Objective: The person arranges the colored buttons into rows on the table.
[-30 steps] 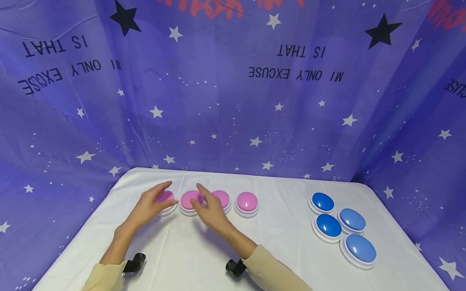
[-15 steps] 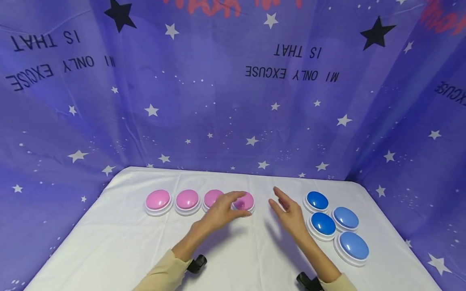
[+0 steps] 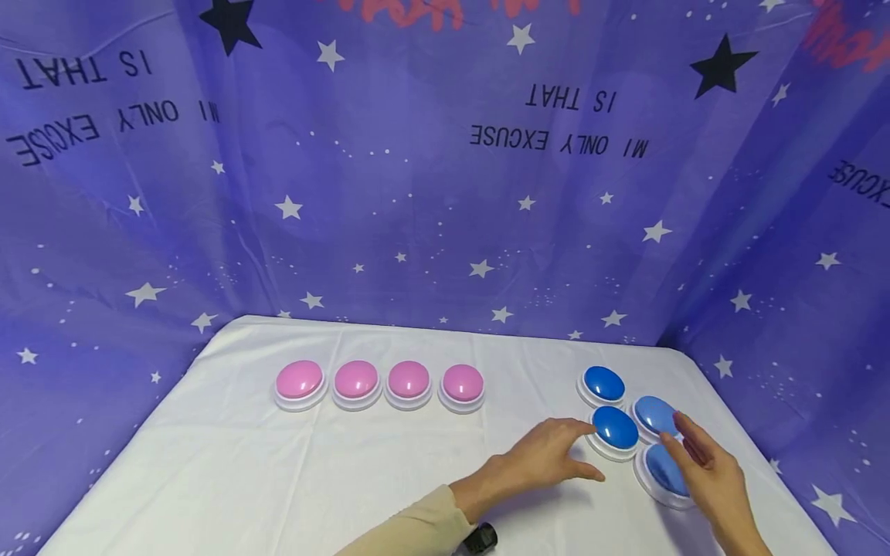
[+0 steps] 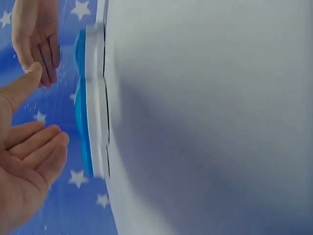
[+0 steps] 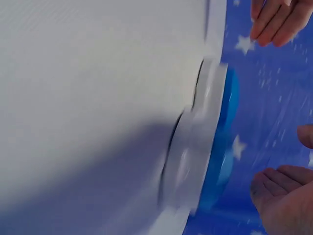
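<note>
Left hand (image 3: 545, 457) and right hand (image 3: 712, 472) above a cluster of blue buttons at the right end of a white table (image 3: 361, 471). Both were loosely open, thumbs spread from the fingers, and held nothing; the wrist views showed them apart from the buttons. The left hand was nearest the near dark blue button (image 3: 615, 426); the right partly covered the near light blue button (image 3: 666, 466). The far dark blue button (image 3: 603, 382) and far light blue button (image 3: 653, 413) lay just behind. A row of four pink buttons (image 3: 409, 378) lay well to the left.

Hazards, as judged: the blue buttons sat so close together that a hand closing on one might have nudged its neighbour; a low fingertip could have pressed a domed top by accident; and the hands, working near each other, might have collided.

Compared with half a second earlier, the left hand had left the rightmost pink button and the right hand had crossed to the light blue pair. Both colour groups kept their arrangement.
</note>
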Tool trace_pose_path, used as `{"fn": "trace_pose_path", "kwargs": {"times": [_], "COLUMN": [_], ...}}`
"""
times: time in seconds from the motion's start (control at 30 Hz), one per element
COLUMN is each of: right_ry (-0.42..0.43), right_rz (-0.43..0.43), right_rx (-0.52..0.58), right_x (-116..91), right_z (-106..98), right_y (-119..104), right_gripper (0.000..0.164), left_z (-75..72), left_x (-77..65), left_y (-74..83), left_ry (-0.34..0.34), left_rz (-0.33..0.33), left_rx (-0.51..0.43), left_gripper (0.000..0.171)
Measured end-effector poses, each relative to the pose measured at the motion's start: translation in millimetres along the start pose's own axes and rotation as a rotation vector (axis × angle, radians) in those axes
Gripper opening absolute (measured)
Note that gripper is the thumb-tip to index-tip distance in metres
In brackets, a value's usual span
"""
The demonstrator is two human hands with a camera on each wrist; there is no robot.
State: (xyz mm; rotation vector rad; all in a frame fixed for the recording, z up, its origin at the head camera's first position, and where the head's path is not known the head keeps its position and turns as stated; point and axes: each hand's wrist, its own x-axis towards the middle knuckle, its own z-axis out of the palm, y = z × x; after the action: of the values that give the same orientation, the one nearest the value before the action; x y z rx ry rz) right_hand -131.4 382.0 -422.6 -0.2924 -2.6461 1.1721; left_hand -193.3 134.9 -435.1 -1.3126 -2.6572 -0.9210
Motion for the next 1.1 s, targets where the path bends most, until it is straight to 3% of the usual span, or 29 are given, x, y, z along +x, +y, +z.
{"fn": "trace_pose_path", "kwargs": {"times": [0.17, 0.37, 0.5, 0.7, 0.83, 1.1], "right_ry": [0.005, -0.211, -0.323, -0.355, -0.386, -0.427], "right_rz": [0.023, 0.172, 0.250, 0.284, 0.288, 0.305], "right_rx": [-0.081, -0.218, -0.192, -0.135, -0.100, -0.032], "right_x": [-5.4, -2.9, 0.4, 4.0, 5.1, 2.9], "right_z": [-20.6, -35.8, -34.4, -27.9, -25.1, -23.9], "right_y": [32.0, 50.5, 54.0, 56.2, 58.2, 68.1], "right_gripper": [0.073, 0.091, 0.102, 0.108, 0.108, 0.108], "left_z": [18.7, 37.3, 48.9, 61.1, 65.9, 73.4], "left_x": [17.2, 30.3, 36.0, 41.3, 45.9, 57.1], "left_y": [19.0, 36.5, 43.0, 51.5, 56.3, 67.7], "left_ry": [-0.022, -0.029, -0.015, -0.005, 0.010, -0.084], "left_rz": [-0.008, -0.003, -0.021, -0.067, -0.061, -0.088], "left_rx": [-0.006, 0.024, 0.091, 0.152, 0.185, 0.190], "left_gripper": [0.062, 0.060, 0.059, 0.060, 0.059, 0.063]}}
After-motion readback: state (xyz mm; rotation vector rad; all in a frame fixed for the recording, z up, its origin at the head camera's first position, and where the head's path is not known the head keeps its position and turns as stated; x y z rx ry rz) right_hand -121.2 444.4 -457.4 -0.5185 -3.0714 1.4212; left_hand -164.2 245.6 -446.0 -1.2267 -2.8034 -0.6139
